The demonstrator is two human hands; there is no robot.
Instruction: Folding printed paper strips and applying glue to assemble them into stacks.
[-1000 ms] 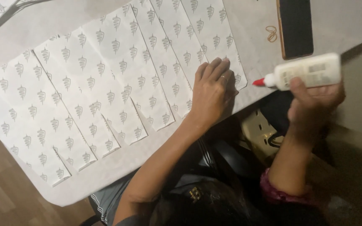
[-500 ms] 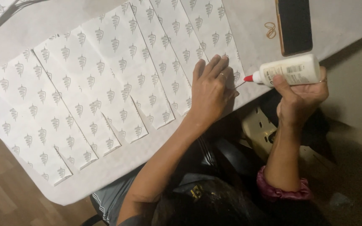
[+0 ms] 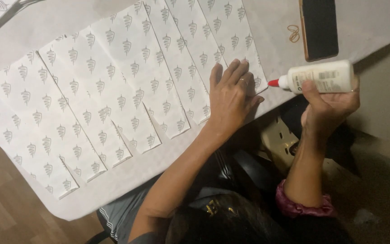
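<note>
Glue bottle (image 3: 322,77), white with a red tip, lies sideways at the right of the frame, pinched in the right hand (image 3: 328,108). The left hand (image 3: 232,92), fingers spread, presses flat on a patterned paper sheet (image 3: 231,40) on the counter (image 3: 276,27), beside a dark phone (image 3: 320,28).

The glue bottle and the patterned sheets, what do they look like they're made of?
The glue bottle in the right hand looks like white plastic, smooth with a faint sheen, with a red tip. The patterned sheets under the left hand look like thin matte paper: flat, creased, sharp-cut edges.
</note>
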